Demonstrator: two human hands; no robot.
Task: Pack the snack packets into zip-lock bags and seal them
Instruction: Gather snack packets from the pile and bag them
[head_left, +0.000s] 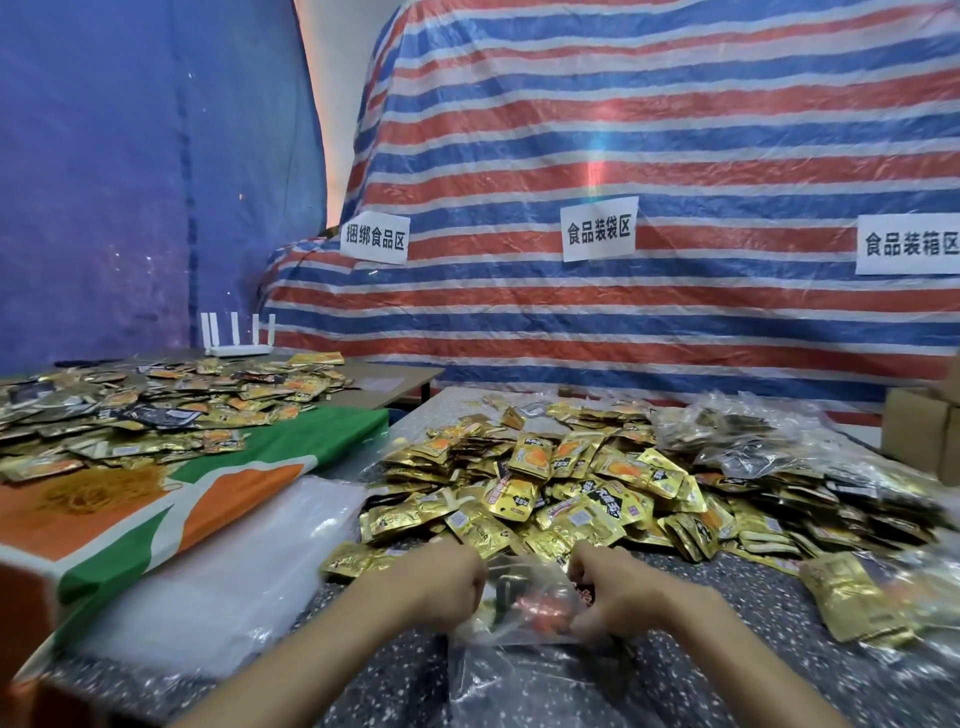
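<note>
Head view — zip-lock bag (519, 649) gripped between left hand (448, 583), right hand (615, 597).

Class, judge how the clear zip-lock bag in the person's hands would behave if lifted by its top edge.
Probably floppy: the zip-lock bag crumples between the left hand and right hand. Likely light, with only a few packets showing inside. Its glossy film may be slippery.

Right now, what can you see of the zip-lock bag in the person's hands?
The zip-lock bag is clear, crinkled plastic lying on the speckled table just before the packet pile. The left hand and right hand grip its mouth edge from either side. Blurred orange and dark packets show through it.
</note>
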